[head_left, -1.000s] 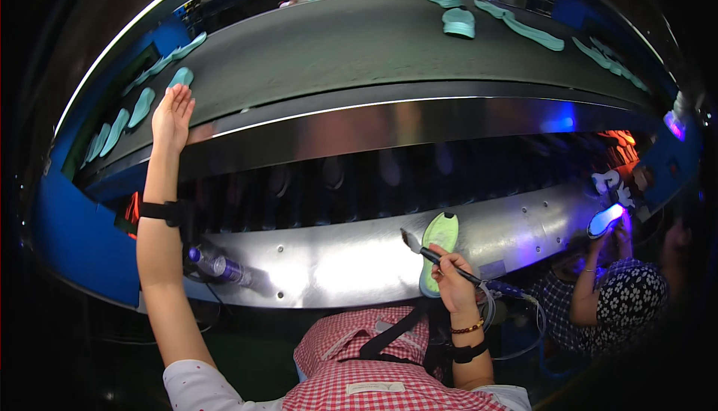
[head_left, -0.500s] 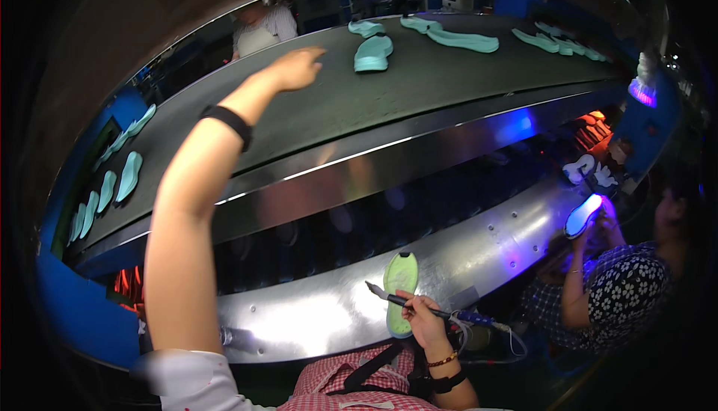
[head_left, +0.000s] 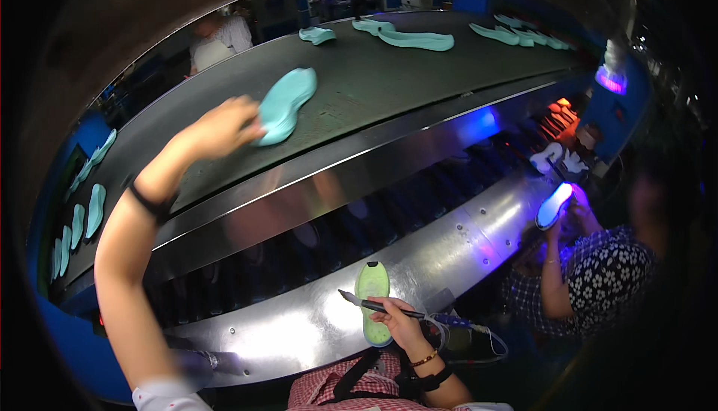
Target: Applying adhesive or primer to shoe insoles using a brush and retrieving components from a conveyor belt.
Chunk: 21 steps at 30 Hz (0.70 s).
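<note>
Head view is showing a wide dark belt (head_left: 389, 82) curving across the far half of the scene, carrying teal soles toward both ends. Nearer, a shiny steel ledge (head_left: 299, 329) is running left to right in front of the person, with a dark slotted gap lying between it and the belt's metal edge.

At the right, a co-worker (head_left: 598, 284) in a flower-print top is holding a glowing sole (head_left: 555, 205) up under violet light. Far across the belt, another person in white (head_left: 217, 37) is standing.

The left hand (head_left: 221, 128) is stretching out over the belt, its fingers closing on the near-left end of a teal sole (head_left: 284, 104), which is lying flat on the belt, well apart from the other soles. A long sole (head_left: 415, 38) and a smaller one (head_left: 317, 35) are lying farther off on the belt; a row of soles (head_left: 82, 213) is sitting at the left end.

The right hand (head_left: 400, 325) is staying near the body, gripping a dark pen (head_left: 378, 307) and at the same time the near end of a green sole (head_left: 373, 299), which is resting on the ledge with its far end pointing at the belt. The pen is lying across the green sole, tip pointing left.
</note>
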### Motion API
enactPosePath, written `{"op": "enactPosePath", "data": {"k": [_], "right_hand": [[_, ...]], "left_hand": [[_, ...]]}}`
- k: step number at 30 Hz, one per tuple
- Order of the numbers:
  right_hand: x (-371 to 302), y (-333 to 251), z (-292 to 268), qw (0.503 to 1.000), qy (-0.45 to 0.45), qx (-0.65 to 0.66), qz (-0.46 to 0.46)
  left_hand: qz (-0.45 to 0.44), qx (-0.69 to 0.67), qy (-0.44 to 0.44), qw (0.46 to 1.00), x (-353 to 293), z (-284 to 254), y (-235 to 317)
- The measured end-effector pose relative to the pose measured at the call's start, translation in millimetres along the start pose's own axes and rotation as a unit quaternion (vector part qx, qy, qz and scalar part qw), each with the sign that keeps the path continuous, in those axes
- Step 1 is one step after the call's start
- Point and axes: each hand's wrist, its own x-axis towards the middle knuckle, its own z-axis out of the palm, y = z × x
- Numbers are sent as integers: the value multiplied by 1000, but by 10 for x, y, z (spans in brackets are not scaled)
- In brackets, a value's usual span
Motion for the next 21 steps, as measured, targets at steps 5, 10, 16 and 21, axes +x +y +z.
{"op": "enactPosePath", "data": {"k": [5, 10, 16, 21], "right_hand": [[33, 40, -51, 992, 20, -128, 3], [55, 69, 182, 979, -7, -204, -27], [45, -157, 422, 977, -87, -181, -66], [-15, -93, 541, 986, -75, -125, -82]], "left_hand": [[-70, -174, 198, 962, -1391, -67, 487], [-214, -546, 686, 431, -2632, 641, 581], [-284, -765, 321, 480, -3061, 1289, 998], [13, -993, 40, 106, -2997, 2283, 1701]]}}
